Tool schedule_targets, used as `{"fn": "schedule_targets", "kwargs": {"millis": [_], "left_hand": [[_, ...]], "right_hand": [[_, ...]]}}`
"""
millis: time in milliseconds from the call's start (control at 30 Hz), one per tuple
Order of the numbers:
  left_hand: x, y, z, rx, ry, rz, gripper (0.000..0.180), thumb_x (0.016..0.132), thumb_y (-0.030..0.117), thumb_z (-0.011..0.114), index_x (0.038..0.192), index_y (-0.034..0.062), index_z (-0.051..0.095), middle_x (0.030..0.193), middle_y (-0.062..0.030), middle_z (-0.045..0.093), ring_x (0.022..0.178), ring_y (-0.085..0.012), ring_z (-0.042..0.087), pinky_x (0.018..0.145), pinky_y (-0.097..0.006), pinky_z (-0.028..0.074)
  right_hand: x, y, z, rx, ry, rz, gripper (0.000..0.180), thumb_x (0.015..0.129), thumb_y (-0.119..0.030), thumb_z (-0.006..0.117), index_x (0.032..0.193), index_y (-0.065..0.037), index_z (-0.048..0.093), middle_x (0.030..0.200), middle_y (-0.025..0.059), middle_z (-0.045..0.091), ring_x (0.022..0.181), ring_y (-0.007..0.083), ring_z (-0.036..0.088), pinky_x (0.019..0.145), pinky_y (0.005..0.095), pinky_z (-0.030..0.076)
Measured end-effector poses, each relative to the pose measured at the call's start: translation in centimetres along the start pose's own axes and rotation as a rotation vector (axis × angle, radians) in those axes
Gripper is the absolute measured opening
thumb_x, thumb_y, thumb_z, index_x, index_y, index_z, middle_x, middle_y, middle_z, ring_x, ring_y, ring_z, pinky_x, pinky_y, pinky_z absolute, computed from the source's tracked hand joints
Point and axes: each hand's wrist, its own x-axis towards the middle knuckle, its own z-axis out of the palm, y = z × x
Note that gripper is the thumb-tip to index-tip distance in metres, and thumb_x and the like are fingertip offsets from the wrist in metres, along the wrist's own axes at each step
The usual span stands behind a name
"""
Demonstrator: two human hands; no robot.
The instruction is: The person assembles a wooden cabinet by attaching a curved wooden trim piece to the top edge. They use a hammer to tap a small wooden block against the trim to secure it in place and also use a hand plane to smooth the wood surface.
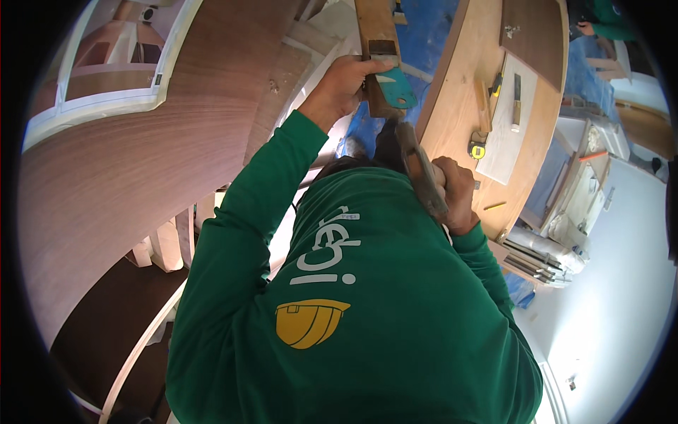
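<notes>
My left hand (340, 88) is closed around the side of what looks like a long wooden hand plane (378, 25). My thumb presses beside a dark slot in the wood, next to a teal metal plate (397, 88) with a rounded end and a small hole. Lower and to the right, my right hand (458, 187) grips a hammer-like tool (424, 173). Its long, worn wood-and-grey head lies close to my chest, apart from the plane. The fingers wrap round the handle, so most of it is hidden.
The wooden bench (452, 92) at right carries a chisel (516, 106), tape measure (477, 147), yellow knife (496, 85) and pencil (494, 206). A large curved wood panel (155, 155) fills the left. Blue sheeting (427, 35) covers floor; another person's green sleeve (614, 25) shows far right.
</notes>
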Motion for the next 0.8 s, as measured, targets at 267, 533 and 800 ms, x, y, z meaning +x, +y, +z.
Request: {"fn": "schedule_targets", "kwargs": {"millis": [267,533,800], "left_hand": [[-0.5,0.2,0.4,0.011,0.035,0.027,0.045,0.1,0.022,0.08,0.133,-0.0061,0.068,0.119,-0.0146,0.076,0.105,-0.0277,0.078,0.096,-0.049,0.064],[-0.9,0.1,0.5,0.01,0.058,-0.001,0.044,0.099,0.02,0.08,0.132,-0.0069,0.069,0.118,-0.0146,0.076,0.105,-0.0271,0.077,0.096,-0.048,0.063],[-0.9,-0.2,0.2,0.026,0.036,-0.031,0.046,0.099,0.02,0.08,0.134,-0.0066,0.067,0.12,-0.0146,0.076,0.108,-0.0264,0.077,0.096,-0.046,0.063]], "right_hand": [[0.2,0.9,-0.1,0.017,0.015,-0.078,0.059,0.109,-0.057,0.059,0.102,0.001,0.066,0.076,0.0211,0.064,0.067,0.045,0.066,0.061,0.0501,0.05],[-0.1,1.4,0.2,0.018,-0.007,0.012,0.054,0.109,-0.053,0.057,0.105,0.0,0.067,0.077,0.0213,0.065,0.068,0.0458,0.067,0.062,0.051,0.052],[-0.5,1.4,0.4,0.031,-0.012,0.063,0.054,0.11,-0.051,0.055,0.105,0.001,0.067,0.078,0.0222,0.065,0.07,0.0464,0.068,0.063,0.0508,0.053]]}}
